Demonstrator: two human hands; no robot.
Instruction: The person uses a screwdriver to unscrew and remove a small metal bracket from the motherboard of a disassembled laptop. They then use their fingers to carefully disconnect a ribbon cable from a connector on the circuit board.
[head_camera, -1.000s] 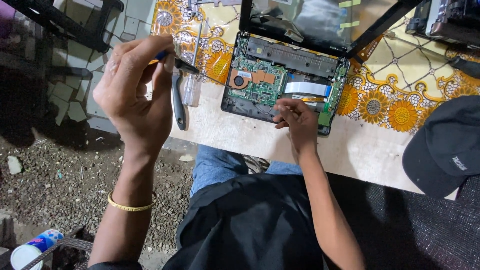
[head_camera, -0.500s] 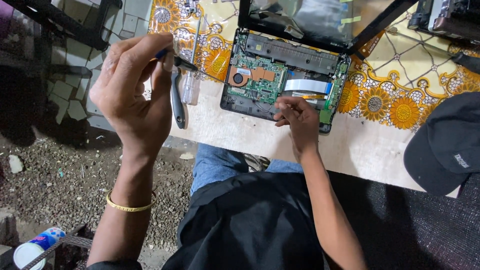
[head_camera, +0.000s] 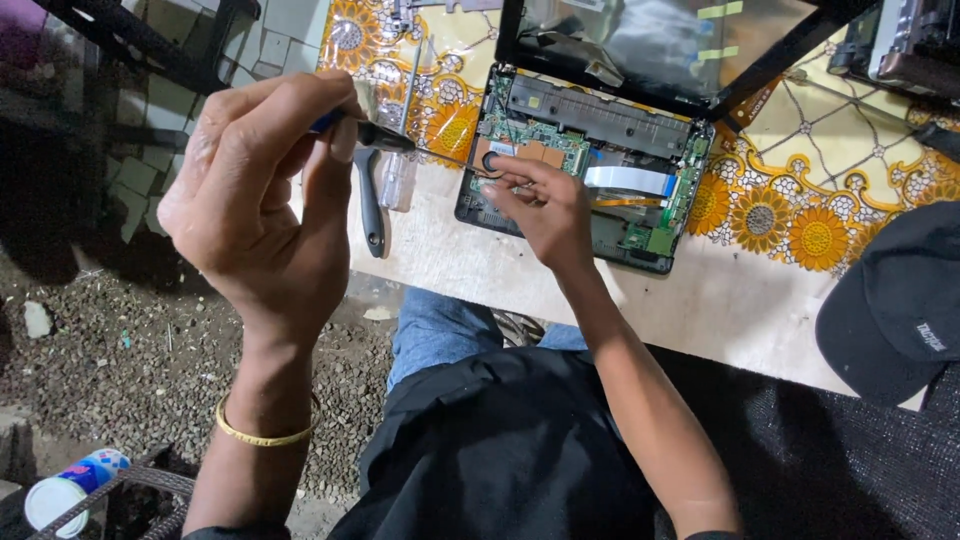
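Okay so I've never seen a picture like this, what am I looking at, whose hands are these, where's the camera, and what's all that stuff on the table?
The camera sits on a person's head and looks down, so you see their own two arms and lap. There is no machine here, only bare hands. The left hand is raised and pinches a screwdriver in its grip; its thin shaft points toward a small opened laptop with the green circuit board showing. The right hand rests on that laptop, fingertips on the board's left part. The laptop lies on a table partly covered by a yellow sunflower-pattern cloth. Another tool with a dark handle lies left of the laptop, and a dark cap sits at the right.
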